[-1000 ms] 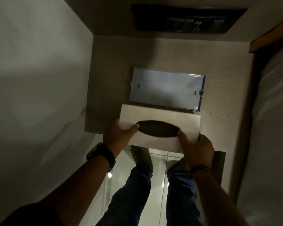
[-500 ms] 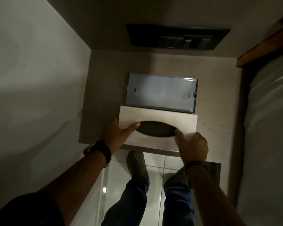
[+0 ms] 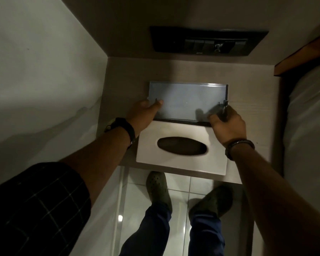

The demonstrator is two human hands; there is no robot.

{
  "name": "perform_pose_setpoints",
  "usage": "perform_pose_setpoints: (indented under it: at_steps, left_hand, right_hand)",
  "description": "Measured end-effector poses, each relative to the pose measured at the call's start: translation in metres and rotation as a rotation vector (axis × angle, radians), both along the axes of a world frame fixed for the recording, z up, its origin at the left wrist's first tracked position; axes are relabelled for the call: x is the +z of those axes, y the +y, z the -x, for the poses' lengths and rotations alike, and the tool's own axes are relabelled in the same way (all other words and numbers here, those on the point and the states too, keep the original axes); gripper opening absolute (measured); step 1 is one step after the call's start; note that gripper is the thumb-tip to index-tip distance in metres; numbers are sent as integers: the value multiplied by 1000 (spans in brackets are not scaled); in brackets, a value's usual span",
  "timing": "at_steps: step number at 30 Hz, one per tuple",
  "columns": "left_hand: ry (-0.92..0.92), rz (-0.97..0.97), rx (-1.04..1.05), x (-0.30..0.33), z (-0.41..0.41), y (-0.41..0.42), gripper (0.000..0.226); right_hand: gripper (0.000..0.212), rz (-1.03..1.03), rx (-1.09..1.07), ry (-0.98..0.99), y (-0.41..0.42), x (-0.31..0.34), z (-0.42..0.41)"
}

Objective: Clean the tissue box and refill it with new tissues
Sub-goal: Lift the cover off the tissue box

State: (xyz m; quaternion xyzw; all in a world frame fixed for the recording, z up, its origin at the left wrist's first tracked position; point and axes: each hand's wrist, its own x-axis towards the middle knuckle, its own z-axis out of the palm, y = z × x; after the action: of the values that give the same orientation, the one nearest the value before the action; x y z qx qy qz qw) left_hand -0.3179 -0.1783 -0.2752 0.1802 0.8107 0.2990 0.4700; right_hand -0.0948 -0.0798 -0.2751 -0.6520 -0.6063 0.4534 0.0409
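The white tissue box cover [image 3: 181, 159] with a dark oval slot lies flat at the front edge of the bedside table [image 3: 248, 93], with neither hand on it. Behind it lies the grey metal base tray [image 3: 187, 98] of the box. My left hand [image 3: 144, 111] grips the tray's left end, thumb on its inner face. My right hand [image 3: 227, 124] holds the tray's right front corner, fingers curled around its dark edge. No tissues are in sight.
A dark switch panel [image 3: 205, 43] is set in the wall behind the table. A white wall stands to the left, a bed with white linen [image 3: 310, 126] to the right. Below the table edge are tiled floor and my shoes [image 3: 158, 189].
Both hands have let go of the white cover, which now rests on the table front, and moved back to take hold of the grey tray's two ends.
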Motion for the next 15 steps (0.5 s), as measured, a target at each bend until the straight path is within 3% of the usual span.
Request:
perform_pose_setpoints:
  at_steps: [5,8,11,15]
  left_hand:
    - [-53,-50,-11,6,2,-5,53]
    - [-2,-11,18,17,-5,-24,51]
    - [-90,102,65,21,-23,-61,45]
    - [-128,68,148,21,-61,-99,64]
  right_hand:
    - [52,-32,38,-37,-3,1,-9]
    - [78,-83,9,-212,-22,7,-20]
    - [96,7,-10,-297,-61,15,-32]
    - [87,76,36,-258,-94,9,-41]
